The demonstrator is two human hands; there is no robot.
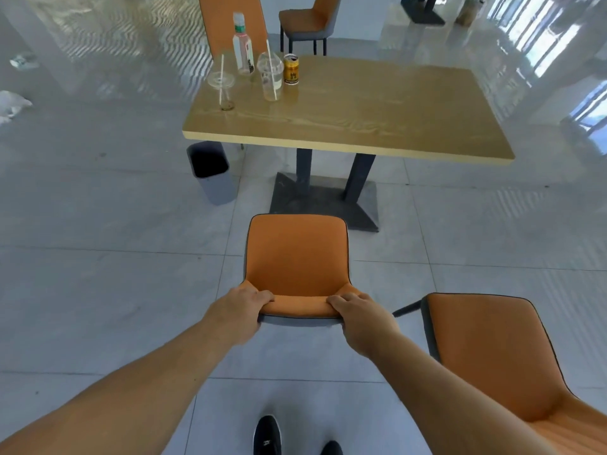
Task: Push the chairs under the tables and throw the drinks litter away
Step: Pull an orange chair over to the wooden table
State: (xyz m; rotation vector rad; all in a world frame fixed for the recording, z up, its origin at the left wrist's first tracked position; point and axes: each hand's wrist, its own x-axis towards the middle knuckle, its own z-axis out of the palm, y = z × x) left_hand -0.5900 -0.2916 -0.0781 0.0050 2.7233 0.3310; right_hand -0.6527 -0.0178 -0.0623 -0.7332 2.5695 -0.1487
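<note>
An orange chair (297, 254) stands in front of me, a short way back from the wooden table (377, 113). My left hand (244, 308) and my right hand (359, 311) both grip the top edge of its backrest. On the table's far left corner stand two clear plastic cups with straws (221, 85) (271, 77), a plastic bottle (243, 47) and a yellow can (291, 68). A grey bin (213, 174) sits on the floor under the table's left end.
A second orange chair (499, 356) stands close at my right. Two more chairs (230, 24) (308, 21) stand beyond the table. The table's dark base (325, 201) lies ahead of the chair. Litter (13, 103) lies on the floor at the far left.
</note>
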